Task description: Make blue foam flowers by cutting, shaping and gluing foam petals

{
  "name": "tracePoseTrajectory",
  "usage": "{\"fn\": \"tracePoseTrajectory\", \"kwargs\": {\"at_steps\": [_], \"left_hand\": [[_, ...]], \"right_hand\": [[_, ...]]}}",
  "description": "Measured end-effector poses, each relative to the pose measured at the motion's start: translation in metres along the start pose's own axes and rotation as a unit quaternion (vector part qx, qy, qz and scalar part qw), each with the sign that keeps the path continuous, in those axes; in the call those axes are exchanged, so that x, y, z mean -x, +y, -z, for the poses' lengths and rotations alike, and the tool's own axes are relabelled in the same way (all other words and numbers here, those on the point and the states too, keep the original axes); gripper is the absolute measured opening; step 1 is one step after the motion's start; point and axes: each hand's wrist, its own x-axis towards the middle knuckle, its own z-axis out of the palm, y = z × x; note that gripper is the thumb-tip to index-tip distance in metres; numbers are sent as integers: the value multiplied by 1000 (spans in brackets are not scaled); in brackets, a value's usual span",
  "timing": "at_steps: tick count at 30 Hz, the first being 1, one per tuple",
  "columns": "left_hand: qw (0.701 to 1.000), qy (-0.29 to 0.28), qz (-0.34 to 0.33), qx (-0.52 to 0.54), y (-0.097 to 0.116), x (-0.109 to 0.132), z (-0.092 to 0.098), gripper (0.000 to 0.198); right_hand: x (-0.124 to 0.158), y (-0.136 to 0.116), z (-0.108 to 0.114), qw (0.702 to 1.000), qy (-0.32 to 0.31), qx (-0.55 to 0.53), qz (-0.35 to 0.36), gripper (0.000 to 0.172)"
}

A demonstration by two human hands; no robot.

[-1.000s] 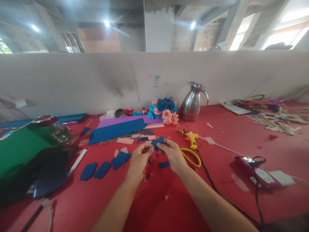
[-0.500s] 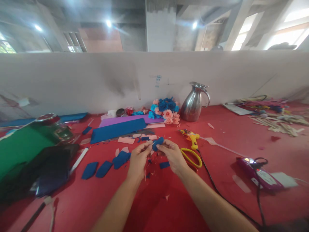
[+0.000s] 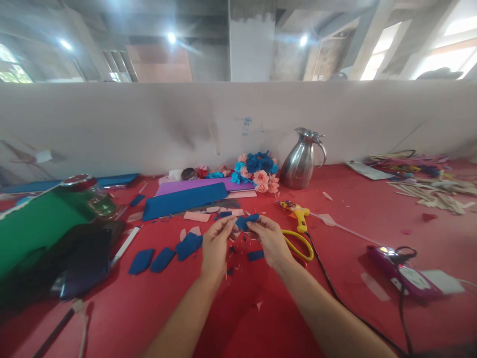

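Both hands meet over the red table, pinching a small piece of blue crepe paper [image 3: 246, 222] between thumbs and fingers. My left hand [image 3: 217, 243] grips its left end, and my right hand [image 3: 271, 239] has the right end. Further left lie several cut blue paper petals [image 3: 163, 259]. A small blue strip [image 3: 256, 255] rests below my right hand. Beside that hand are scissors with yellow handles [image 3: 303, 244], their blades hidden. Small pink and blue scraps are scattered under my fingers.
A yellow glue gun [image 3: 300, 219] lies right, its black cord near a purple power strip [image 3: 404, 273]. Behind stand a steel jug [image 3: 300, 159] and pink and blue paper flowers [image 3: 257, 171]. A blue paper sheet [image 3: 184, 200], a glass jar [image 3: 95, 196] and a dark phone-like object [image 3: 84, 263] lie left.
The blue crepe paper between my hands now looks wider and more spread out, with my right hand slightly further right. The whole view has shifted a little.
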Motion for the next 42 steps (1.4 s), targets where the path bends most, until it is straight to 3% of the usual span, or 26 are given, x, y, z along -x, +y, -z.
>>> {"fn": "tracePoseTrajectory", "kwargs": {"at_steps": [2,6,14,25,29,31,34,37,42], "left_hand": [[1000,-15,-11,0,2,0,0,32],[996,-67,41,-44,3,2,-2,42],[997,-60,31,-45,-1,0,-1,32],[996,-62,36,-49,-2,1,-1,32],[991,-100,65,-54,7,-1,1,36],[991,-92,83,-49,11,-4,5,39],[986,-85,137,-39,14,-9,11,43],[976,-112,188,-17,13,-13,15,40],[971,-144,188,-27,15,-11,15,36]], "right_hand": [[-2,1,2,1000,7,3,-11,23],[-3,0,2,1000,-12,-6,-25,23],[3,-5,-3,999,-34,-3,-15,22],[2,-3,-2,1000,-22,4,-2,27],[1,-3,0,999,-26,23,9,23],[1,-3,0,999,-26,35,10,22],[1,-3,1,998,-40,55,4,23],[2,-2,0,996,-57,66,1,23],[3,-3,-1,996,-63,59,-3,20]]}}
